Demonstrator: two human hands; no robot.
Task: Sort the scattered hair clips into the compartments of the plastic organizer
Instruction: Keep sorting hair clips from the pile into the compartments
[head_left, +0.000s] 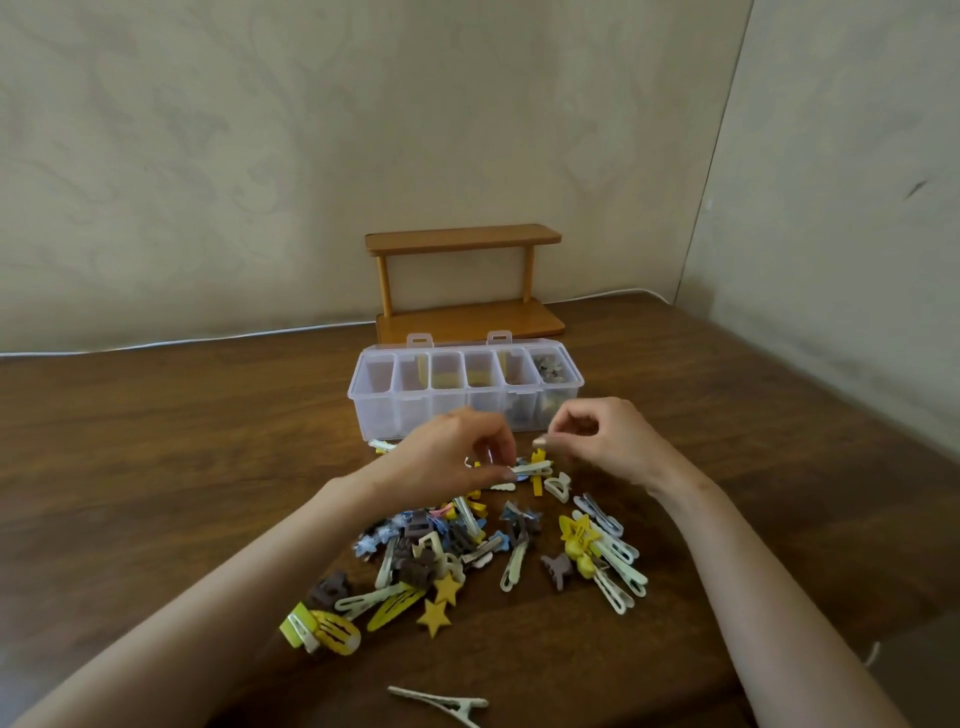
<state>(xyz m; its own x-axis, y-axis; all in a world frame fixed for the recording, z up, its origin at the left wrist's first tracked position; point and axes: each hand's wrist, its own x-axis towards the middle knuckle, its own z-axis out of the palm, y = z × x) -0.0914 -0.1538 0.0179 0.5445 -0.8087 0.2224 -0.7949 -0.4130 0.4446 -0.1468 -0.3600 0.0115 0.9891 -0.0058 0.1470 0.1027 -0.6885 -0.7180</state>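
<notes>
Head view: left hand (451, 457) fingers pinch a white clip (531, 469); right hand (608, 441) curled beside, hold unclear.

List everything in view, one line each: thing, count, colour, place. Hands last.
organizer: one, clear plastic, six compartments, mid-table.
sorted clips: a few, grey-brown, rightmost compartment.
scattered hair clips: many, yellow, white, brown and blue, heaped in front of the organizer.
lone clip: one, white, near edge of the table.
shelf: one, brown wood, two tiers, behind the organizer.
cable: one, white, along the table's back edge.
table: one, dark brown wood.
left hand: fingers pinch a white clip above the heap.
right hand: fingers curled, contents unclear.
</notes>
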